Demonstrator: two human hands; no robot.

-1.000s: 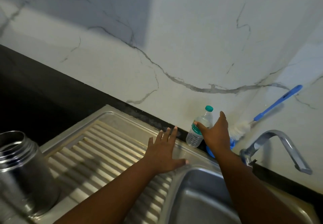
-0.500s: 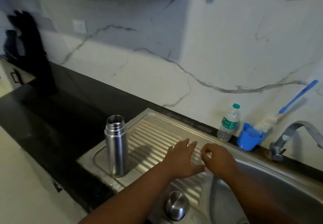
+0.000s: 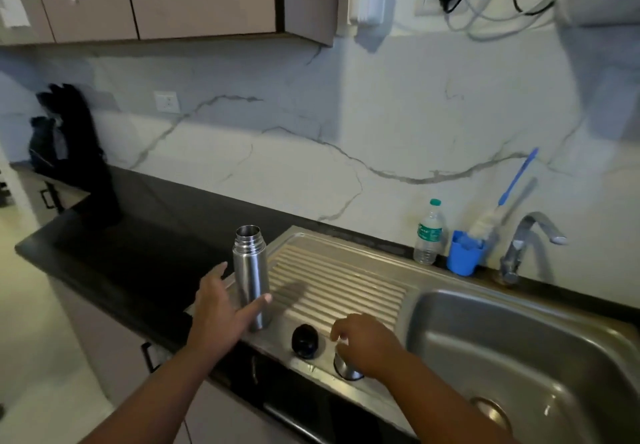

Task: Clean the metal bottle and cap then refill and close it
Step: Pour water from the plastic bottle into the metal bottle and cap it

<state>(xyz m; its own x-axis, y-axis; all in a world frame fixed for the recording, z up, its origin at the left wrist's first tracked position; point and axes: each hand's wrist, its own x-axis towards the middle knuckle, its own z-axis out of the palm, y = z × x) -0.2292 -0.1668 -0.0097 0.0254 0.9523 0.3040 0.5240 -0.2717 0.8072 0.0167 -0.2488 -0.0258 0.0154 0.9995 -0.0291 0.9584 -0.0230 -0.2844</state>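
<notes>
Metal bottle [image 3: 251,275], a tall brushed-steel cylinder with a threaded open neck, stands upright at the left end of the ribbed stainless drainboard [image 3: 337,284], beside the black stone counter [image 3: 145,246]. Half a second ago both hands lay together on the ribs to the right of it; since then the left hand [image 3: 218,312] has moved to the bottle and is spread wide around its lower body, thumb crossing the front and fingers behind, not closed on it. The right hand [image 3: 369,346] has dropped to the front rim of the sink unit and curls down over a small round steel cap [image 3: 346,371], fingers loosely cupped on top; whether it grips the cap I cannot tell. A dark rounded stopper [image 3: 304,340] lies between bottle and cap, apart from both. The view has also pulled back, so more of the veined white marble backsplash [image 3: 311,152] shows. Against it stand a clear plastic water bottle with a green cap [image 3: 428,234], a blue plastic cup [image 3: 464,254] holding a blue-handled bottle brush [image 3: 512,183], and a curved chrome tap [image 3: 526,242] above the smooth steel basin [image 3: 519,350].
</notes>
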